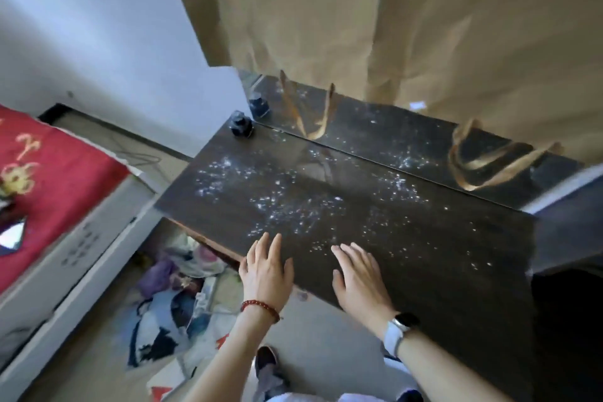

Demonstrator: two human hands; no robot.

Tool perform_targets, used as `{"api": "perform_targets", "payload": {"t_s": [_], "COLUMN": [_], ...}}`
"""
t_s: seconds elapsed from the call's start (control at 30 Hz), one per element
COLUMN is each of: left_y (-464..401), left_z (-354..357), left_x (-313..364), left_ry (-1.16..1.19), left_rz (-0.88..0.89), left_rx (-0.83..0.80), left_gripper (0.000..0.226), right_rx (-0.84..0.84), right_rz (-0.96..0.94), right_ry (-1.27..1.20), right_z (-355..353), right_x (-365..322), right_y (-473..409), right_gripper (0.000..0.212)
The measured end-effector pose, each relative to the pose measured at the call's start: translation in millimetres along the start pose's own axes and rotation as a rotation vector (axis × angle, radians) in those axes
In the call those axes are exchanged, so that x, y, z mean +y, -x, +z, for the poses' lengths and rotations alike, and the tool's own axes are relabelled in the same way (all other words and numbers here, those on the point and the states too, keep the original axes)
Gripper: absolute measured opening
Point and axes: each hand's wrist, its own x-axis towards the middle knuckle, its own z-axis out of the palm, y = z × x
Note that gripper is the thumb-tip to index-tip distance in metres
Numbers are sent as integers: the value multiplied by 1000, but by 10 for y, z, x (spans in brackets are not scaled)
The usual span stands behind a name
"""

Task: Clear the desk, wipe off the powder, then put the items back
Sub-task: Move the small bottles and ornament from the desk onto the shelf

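Note:
A dark wooden desk [440, 248] runs across the middle of the head view, its top speckled with white powder [287, 202]. A small dark jar [242, 124] stands at the far left corner, doubled by a mirror behind the desk. My left hand [266, 271] hovers flat over the near left edge, fingers spread, with a red bead bracelet on the wrist. My right hand [359, 277] lies flat over the near edge beside it, fingers apart, a watch on the wrist. Neither hand holds anything.
A mirror [408, 140] leans along the desk's back, reflecting tan curtain ties. A tan curtain [375, 16] hangs above it. To the left stands a white cabinet [85, 248] with a red cloth [49, 179] on top. Clothes [176, 303] lie heaped on the floor below.

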Motion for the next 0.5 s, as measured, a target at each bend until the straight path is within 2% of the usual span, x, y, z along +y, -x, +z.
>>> {"api": "perform_targets", "payload": {"t_s": [0.13,0.27,0.5], "left_y": [-402,-797,-1653], "left_z": [-460,-800,-933], "left_x": [-881,-1439,-1755], "left_ry": [18,34,27], "left_rz": [-53,-94,-71], "left_rx": [-9,3,-50], "left_gripper": [52,53,60], "right_rx": [-7,-54,-64], "right_rz": [-47,-93,-71], "right_ry": [-112,-151,-120], "right_z": [378,496,502], "right_x": [-857,-1455,-1731], "right_y": [-484,-914,-2037], "right_gripper": [39,40,45]}}
